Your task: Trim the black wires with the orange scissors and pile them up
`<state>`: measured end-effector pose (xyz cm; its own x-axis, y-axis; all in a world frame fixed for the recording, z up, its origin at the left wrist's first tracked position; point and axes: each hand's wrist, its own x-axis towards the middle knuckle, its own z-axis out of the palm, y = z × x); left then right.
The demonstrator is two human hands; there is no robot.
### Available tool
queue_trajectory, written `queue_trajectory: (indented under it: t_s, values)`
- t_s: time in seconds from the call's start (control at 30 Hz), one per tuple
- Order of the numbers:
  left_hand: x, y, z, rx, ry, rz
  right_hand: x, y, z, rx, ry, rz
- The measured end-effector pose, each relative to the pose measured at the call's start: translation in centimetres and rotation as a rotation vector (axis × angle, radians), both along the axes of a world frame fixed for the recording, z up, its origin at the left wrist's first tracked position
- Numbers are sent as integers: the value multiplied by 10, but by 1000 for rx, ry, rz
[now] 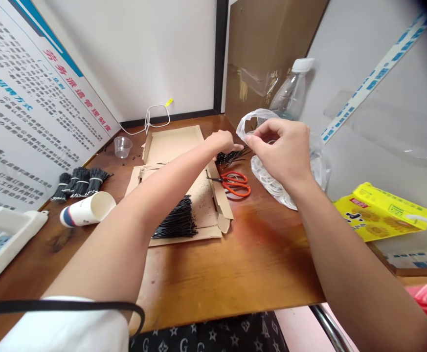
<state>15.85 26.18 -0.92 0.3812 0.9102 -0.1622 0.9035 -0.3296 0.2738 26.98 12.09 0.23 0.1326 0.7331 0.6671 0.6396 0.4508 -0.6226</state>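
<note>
My right hand [284, 146] pinches the rim of a clear plastic bag [259, 115] between thumb and fingers, lifting its mouth. White ring-like bands [268, 178] show through the bag's side. Left of the bag, my left hand [221, 141] reaches across the cardboard with its index finger stretched towards the bag's mouth; its other fingers are partly hidden. Just below that hand lies a loose heap of black cable pieces [230, 157]. Red-handled scissors [235, 183] rest beside the flattened cardboard box [208, 230], which carries a stack of black cables [176, 220], partly covered by my left forearm.
Tied black bundles [83, 182], a tipped paper cup [88, 210] and a small clear cup [123, 146] are on the left. A power strip [8, 244] lies at the left edge. A plastic bottle [290, 93] stands behind the bag; a yellow packet [378, 212] is right.
</note>
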Motion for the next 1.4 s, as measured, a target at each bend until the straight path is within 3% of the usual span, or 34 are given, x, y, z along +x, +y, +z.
queue_trajectory:
  t_s: [0.13, 0.27, 0.4, 0.5, 0.57, 0.97, 1.17, 1.4]
  values:
    - [-22, -9, 20, 125, -33, 80, 2, 1, 0, -1, 6, -3]
    - [-65, -17, 39, 216, 54, 120, 3, 4, -2, -11, 0, -22]
    - [-115, -29, 44, 141, 307, -81, 1, 4, -2, 9, -24, -33]
    - [-143, -39, 33, 91, 465, -240, 0, 3, -2, 15, -52, -28]
    - [-154, -43, 21, 128, 490, -274, 0, 3, -3, 18, -63, -24]
    - [-179, -55, -34, 413, 282, -120, -1, 4, -6, 3, -95, -22]
    - [-182, -48, -41, 425, 189, -93, -1, 5, -8, -7, -133, -29]
    - [-183, -48, -42, 422, 224, -176, -1, 5, -7, -14, -158, -11]
